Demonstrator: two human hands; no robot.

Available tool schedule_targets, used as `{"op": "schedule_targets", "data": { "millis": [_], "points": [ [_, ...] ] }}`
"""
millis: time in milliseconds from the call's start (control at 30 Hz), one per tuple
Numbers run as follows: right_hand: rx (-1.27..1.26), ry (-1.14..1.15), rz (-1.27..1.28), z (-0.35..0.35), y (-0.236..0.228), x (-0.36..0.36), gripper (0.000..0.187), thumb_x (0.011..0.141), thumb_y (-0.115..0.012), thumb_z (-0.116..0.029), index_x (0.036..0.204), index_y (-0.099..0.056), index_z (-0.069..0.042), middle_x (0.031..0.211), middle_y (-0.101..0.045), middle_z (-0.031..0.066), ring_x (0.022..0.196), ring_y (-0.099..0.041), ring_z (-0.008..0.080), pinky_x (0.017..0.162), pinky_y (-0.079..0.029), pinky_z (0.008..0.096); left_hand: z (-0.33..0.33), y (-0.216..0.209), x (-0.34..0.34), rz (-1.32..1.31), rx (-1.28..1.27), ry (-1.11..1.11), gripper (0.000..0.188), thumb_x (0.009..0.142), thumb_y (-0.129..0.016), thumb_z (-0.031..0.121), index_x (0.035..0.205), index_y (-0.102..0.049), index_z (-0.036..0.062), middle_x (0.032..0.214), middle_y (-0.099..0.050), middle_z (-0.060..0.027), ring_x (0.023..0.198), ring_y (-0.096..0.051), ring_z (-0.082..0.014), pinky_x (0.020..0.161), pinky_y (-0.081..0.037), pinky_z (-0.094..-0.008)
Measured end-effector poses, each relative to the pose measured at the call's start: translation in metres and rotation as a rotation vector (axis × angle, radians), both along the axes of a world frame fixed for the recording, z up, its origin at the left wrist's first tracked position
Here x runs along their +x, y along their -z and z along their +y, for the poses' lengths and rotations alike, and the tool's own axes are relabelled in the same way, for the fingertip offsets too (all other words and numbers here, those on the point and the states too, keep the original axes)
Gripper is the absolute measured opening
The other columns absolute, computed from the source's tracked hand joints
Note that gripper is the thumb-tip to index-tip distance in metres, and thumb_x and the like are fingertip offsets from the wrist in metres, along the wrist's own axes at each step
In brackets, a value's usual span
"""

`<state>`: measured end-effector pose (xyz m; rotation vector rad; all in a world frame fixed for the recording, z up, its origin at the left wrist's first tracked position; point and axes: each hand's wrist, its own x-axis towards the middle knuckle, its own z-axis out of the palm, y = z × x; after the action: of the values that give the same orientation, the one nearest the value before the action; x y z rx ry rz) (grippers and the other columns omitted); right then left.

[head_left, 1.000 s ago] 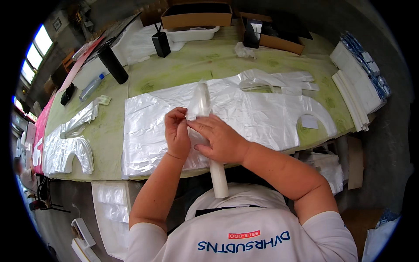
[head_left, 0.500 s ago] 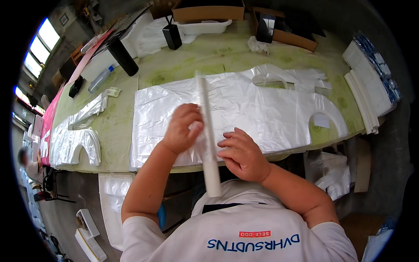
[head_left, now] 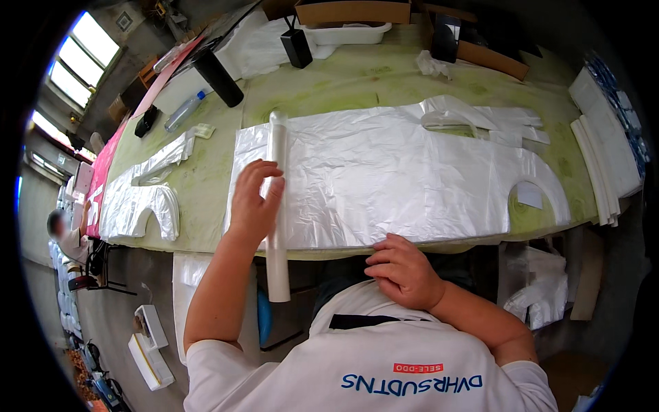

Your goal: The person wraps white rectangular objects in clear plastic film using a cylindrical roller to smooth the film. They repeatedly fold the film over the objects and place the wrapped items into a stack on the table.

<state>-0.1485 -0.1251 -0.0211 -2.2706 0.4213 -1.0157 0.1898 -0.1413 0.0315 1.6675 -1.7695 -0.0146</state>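
Note:
A long white tube [head_left: 276,254] lies across the left part of a stack of shiny, translucent plastic film sheets [head_left: 364,178], its near end jutting past the table edge. My left hand [head_left: 252,199] is on the tube's left side, fingers and thumb bent against it; the grip is partly hidden. My right hand [head_left: 405,273] holds nothing, with loosely bent fingers, close to my shirt just in front of the table's near edge. The film stack has curved cut-outs and strap-like strips on its right side.
A folded film piece [head_left: 141,213] lies left. Behind are a black cylinder [head_left: 217,77], a plastic bottle [head_left: 184,111], a black box [head_left: 296,48], a white tray [head_left: 350,34] and open cartons [head_left: 491,58]. White rolls [head_left: 596,168] and packed bundles line the right edge. A person [head_left: 72,240] sits far left.
The tube has moved left across the film together with my left hand. My right hand has come away from it, back toward my body. The view has shifted slightly.

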Motion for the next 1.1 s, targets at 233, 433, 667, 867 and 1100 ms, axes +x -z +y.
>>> {"op": "schedule_targets", "data": {
  "millis": [233, 433, 667, 867, 1100],
  "points": [
    [-0.023, -0.015, -0.002, 0.003, 0.000, -0.012, 0.025, 0.076, -0.074, -0.003, 0.101, -0.074, -0.008, 0.110, -0.068, 0.0094, 0.115, -0.061, 0.0328, 0.107, -0.046, 0.0528, 0.032, 0.001, 0.034, -0.155, 0.378, -0.125, 0.064, 0.092, -0.062, 0.012, 0.152, -0.040, 0.0061, 0.157, -0.040, -0.0177, 0.149, -0.031, -0.0378, 0.122, -0.029, -0.0432],
    [-0.042, -0.010, -0.039, 0.004, -0.006, -0.016, 0.026, 0.075, -0.073, 0.002, 0.099, -0.072, -0.007, 0.107, -0.069, 0.0098, 0.109, -0.064, 0.0333, 0.103, -0.048, 0.0525, 0.045, 0.000, 0.022, -0.294, 0.615, -0.416, 0.079, 0.094, -0.066, 0.029, 0.160, -0.026, 0.0085, 0.164, -0.027, -0.0198, 0.152, -0.024, -0.0386, 0.124, -0.022, -0.0480],
    [-0.029, 0.023, -0.045, 0.008, 0.002, -0.023, 0.025, 0.076, -0.075, -0.002, 0.100, -0.074, -0.009, 0.109, -0.068, 0.0088, 0.112, -0.062, 0.0318, 0.105, -0.047, 0.0501, 0.055, 0.019, 0.056, -0.234, 0.511, -0.521, 0.083, 0.091, -0.069, 0.039, 0.160, -0.029, 0.0149, 0.167, -0.018, -0.0182, 0.151, -0.024, -0.0417, 0.123, -0.021, -0.0502],
    [-0.015, 0.016, -0.072, 0.013, -0.001, -0.023, 0.024, 0.076, -0.073, -0.001, 0.099, -0.073, -0.008, 0.107, -0.069, 0.0091, 0.111, -0.062, 0.0324, 0.103, -0.049, 0.0494, 0.062, 0.033, 0.106, 0.150, 0.409, -0.345, 0.076, 0.091, -0.066, 0.012, 0.159, -0.034, 0.0156, 0.151, -0.048, -0.0230, 0.139, -0.047, -0.0388, 0.115, -0.038, -0.0370],
    [0.148, 0.079, -0.144, 0.018, 0.000, -0.026, 0.024, 0.081, -0.068, 0.004, 0.103, -0.070, -0.005, 0.107, -0.070, 0.0131, 0.103, -0.066, 0.0351, 0.093, -0.053, 0.0421, 0.063, -0.029, -0.014, 1.004, 0.324, -0.200, 0.070, 0.099, -0.052, 0.004, 0.162, -0.028, 0.0205, 0.145, -0.057, -0.0129, 0.106, -0.059, -0.0123, 0.095, -0.048, -0.0255]
  ]
}}
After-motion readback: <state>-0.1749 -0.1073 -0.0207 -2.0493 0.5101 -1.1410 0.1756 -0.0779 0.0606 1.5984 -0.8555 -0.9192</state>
